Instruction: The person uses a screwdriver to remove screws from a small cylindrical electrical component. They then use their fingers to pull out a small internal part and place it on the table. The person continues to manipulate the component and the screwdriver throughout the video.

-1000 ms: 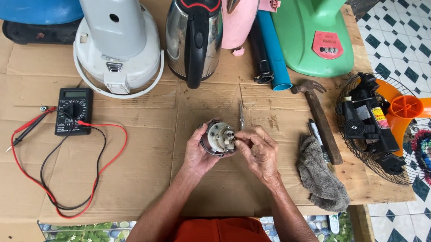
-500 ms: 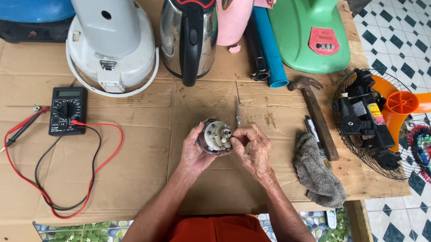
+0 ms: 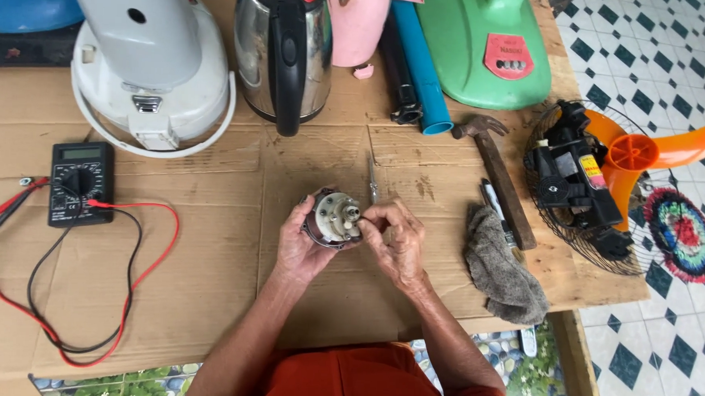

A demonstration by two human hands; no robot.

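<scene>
Cardboard-covered table (image 3: 208, 294): multimeter (image 3: 80, 182), kettle (image 3: 283, 51), hammer (image 3: 498, 176), rag (image 3: 502, 269).

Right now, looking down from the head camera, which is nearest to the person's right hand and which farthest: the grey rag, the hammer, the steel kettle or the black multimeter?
From the right hand:
1. Grey rag, just to its right on the cardboard.
2. Hammer, up and right, beyond the rag.
3. Steel kettle, at the far edge, up and left.
4. Black multimeter, far left, past the left hand.
</scene>
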